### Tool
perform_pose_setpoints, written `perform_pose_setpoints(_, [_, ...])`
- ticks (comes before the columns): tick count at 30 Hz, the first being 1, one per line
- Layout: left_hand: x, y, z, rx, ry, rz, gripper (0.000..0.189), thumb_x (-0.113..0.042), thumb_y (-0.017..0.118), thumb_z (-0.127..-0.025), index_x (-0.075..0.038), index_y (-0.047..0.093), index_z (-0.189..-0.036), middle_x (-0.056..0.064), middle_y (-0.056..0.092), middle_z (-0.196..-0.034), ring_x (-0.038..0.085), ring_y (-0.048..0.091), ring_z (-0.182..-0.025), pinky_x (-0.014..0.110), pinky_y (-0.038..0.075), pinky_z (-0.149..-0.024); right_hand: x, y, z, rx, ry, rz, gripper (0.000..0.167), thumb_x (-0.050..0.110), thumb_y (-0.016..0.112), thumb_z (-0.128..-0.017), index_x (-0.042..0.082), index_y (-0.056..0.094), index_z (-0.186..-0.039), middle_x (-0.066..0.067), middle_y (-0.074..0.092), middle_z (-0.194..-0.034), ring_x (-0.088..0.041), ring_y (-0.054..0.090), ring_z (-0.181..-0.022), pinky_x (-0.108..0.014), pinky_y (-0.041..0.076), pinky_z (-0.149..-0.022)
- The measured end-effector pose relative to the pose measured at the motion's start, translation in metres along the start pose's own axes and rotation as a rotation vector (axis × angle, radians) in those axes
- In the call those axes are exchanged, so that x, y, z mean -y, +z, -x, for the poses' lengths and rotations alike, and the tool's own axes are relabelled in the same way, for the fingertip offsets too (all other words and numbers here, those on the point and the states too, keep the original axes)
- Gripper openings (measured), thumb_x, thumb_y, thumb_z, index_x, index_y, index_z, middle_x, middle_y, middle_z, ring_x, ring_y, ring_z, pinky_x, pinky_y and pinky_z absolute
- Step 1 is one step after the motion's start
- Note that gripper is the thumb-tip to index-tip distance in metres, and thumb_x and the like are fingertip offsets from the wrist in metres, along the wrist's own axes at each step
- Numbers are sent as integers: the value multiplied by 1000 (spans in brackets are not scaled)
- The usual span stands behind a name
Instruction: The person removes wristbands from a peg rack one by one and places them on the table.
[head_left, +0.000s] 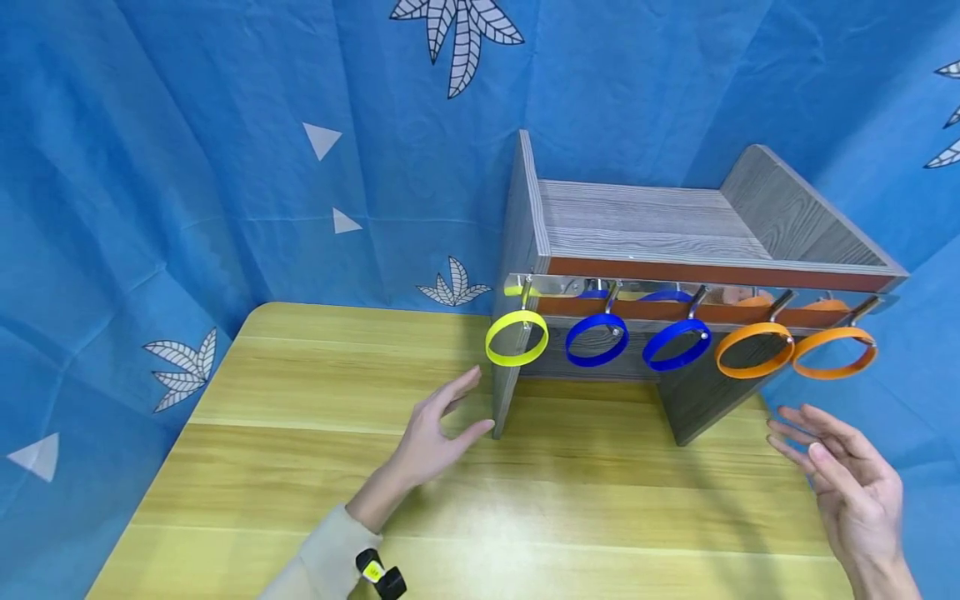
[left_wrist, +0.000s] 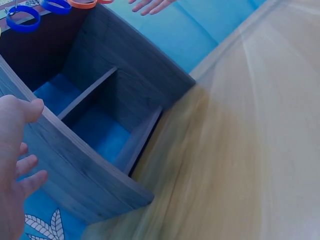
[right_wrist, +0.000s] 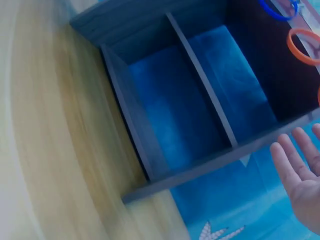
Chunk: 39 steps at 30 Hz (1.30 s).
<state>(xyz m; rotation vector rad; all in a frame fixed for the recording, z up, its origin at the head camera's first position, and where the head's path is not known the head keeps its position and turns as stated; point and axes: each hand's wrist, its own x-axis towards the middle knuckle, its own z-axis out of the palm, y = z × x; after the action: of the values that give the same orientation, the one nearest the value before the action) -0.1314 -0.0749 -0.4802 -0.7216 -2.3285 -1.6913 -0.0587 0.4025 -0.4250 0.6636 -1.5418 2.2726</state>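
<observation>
Clock centred on the shelf [head_left: 645,221], head view. Nearest us, at 8 o'clock: sleeve [head_left: 322,558], black strap [head_left: 390,583]. Beyond it our left hand [head_left: 433,442], empty, thumb and fingers spread wide; its thumb tip is right by the shelf's left panel, contact we can't tell. Right hand [head_left: 855,487] at 4 o'clock: empty, fingers loosely bent, thumb apart from them, clear of the shelf. Tabletop [head_left: 300,400] below both.

Next, the rings in a row off the shelf front: yellow ring [head_left: 517,361] toward 9 o'clock, blue rings [head_left: 596,362] mid-row, orange rings [head_left: 835,372] toward 3. All hang on hooks along a shiny rail [head_left: 555,286]. Shelf stands upright on the tabletop, hands either side; curtain [head_left: 225,125] behind, toward 12.

For the reach, we'd call the shelf better taken flat-palmed on both side panels, low, under the hook line, so no ring gets knocked. Right hand has more gap to close; we'd even that up first, then press equally so the shelf doesn't twist. For a ring: pinch the band, lift it clear of the hook tip, no sideways yank.
</observation>
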Motion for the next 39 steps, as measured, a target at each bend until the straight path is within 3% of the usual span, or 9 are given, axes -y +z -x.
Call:
perform_pose_setpoints(6, [-3,9,-11,-4,-21,81,66,-9,79,-95,-2,49,-153,22,56,-156,39,58,-141,57,53,-115,11,-4,-14,-172,37,136,43,-20,32,-105,-22,40,-147,-18,74,-131,-26,76,-114,-33,66,-96])
perform_pose_setpoints(14, [-6,16,-20,0,-73,114,59,-8,77,-95,-1,53,-149,20,58,-154,38,57,-142,56,55,-114,19,-9,-35,-239,15,90,42,-18,36,-105,-22,42,-146,-19,74,-125,-28,77,-110,-35,68,-92])
perform_pose_setpoints(21, [-7,19,-25,-4,-61,143,56,-7,77,-96,-3,55,-147,18,59,-153,44,58,-140,57,58,-111,22,-18,-52,-124,-13,-124,44,-20,29,-105,-20,42,-148,-27,69,-135,-36,73,-120,-43,67,-99])
perform_pose_setpoints(24, [-8,19,-26,-8,-50,139,55,-6,77,-95,-3,56,-146,19,61,-150,44,61,-136,51,60,-110,23,-20,-58,-102,-6,-157,44,-19,29,-106,-19,42,-148,-27,68,-135,-36,71,-123,-43,66,-101])
perform_pose_setpoints(30, [-8,21,-30,-11,-16,150,53,-4,78,-94,-2,58,-143,20,63,-143,42,63,-133,42,62,-107,28,-15,-64,-188,18,-69,41,-18,36,-105,-16,50,-144,-23,73,-127,-32,71,-120,-38,67,-97])
perform_pose_setpoints(36, [-10,22,-34,-27,-6,164,48,-4,78,-94,-2,61,-139,18,63,-138,38,63,-132,39,63,-106,29,-10,-70,-185,11,-88,40,-20,36,-104,-17,53,-140,-22,73,-126,-31,71,-122,-38,67,-98])
perform_pose_setpoints(39, [-12,22,-36,-35,-14,176,46,-3,78,-94,-1,63,-137,19,62,-136,38,63,-129,35,63,-105,29,-11,-73,-145,13,-151,40,-20,35,-104,-18,53,-140,-24,73,-126,-33,72,-120,-41,66,-100])
